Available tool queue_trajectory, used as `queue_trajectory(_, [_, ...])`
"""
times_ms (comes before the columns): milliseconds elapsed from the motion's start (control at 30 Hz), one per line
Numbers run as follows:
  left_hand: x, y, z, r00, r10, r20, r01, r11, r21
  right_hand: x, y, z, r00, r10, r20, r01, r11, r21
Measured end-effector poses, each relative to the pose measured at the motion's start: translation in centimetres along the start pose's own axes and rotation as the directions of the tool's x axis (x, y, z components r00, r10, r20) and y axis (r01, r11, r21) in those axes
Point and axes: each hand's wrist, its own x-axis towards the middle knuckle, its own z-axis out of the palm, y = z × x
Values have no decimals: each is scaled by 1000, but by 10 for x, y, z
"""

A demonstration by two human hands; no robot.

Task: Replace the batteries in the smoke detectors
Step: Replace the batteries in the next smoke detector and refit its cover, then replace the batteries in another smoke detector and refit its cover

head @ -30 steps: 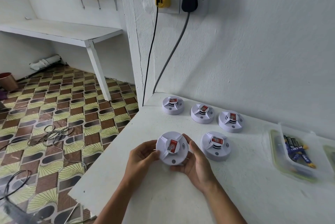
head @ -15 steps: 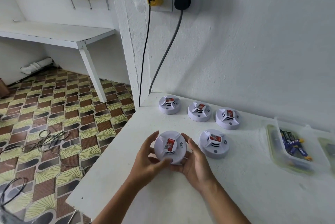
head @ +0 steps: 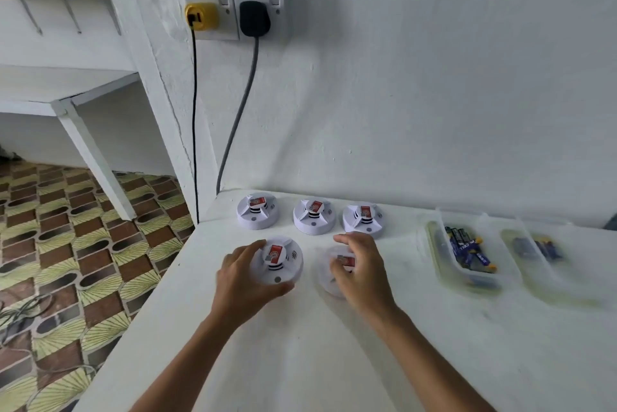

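Head view: my left hand (head: pixel 240 281) curls around the near-left smoke detector (head: pixel 278 259) on the white tabletop (head: pixel 300 361); right hand (head: pixel 362 269) hovers loose-fingered over its neighbour (head: pixel 329 273) — blurred. Battery (head: pixel 467 246) label reads "CELL". Patterned floor tiles (head: pixel 83 244) at left.

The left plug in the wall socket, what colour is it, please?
Yellow plug, clearest in the head view.

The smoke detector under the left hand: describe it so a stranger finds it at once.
Start at the yellow plug on the wall and drop to the white table. Five detectors sit there; this smoke detector is front-left, the only one gripped by the left hand.
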Motion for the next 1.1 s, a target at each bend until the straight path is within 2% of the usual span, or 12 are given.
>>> queue_trajectory(67, [4,0,8,1000,-22,5,22,996,82,3,19,-13,999,-39,21,42,986,-162])
queue_trajectory(133, [8,1,15,999,-32,3,31,992,126,2,30,-25,993,29,112,2,963,-271])
queue_trajectory(200, [13,3,21,999,-31,13,29,989,147,-1,39,-33,969,95,226,-18,947,-321])
queue_trajectory(267, [17,3,24,999,-25,32,19,987,160,-4,43,-33,953,130,275,-33,943,-332])
queue_trajectory(533, [25,5,26,994,-62,94,41,977,207,-5,45,-23,982,93,166,-33,943,-332])
queue_trajectory(767, [24,6,27,987,-76,139,38,967,253,-7,48,-30,975,55,217,62,863,-501])
queue_trajectory(900, [26,2,20,961,-116,252,40,956,290,-8,43,-31,979,23,202,90,842,-533])
queue_trajectory(1000, [44,8,16,968,-112,223,46,958,282,7,33,-26,976,0,219,114,854,-508])
queue_trajectory(1100, [79,21,20,983,-95,157,54,968,247,40,20,-18,954,-34,297,191,835,-517])
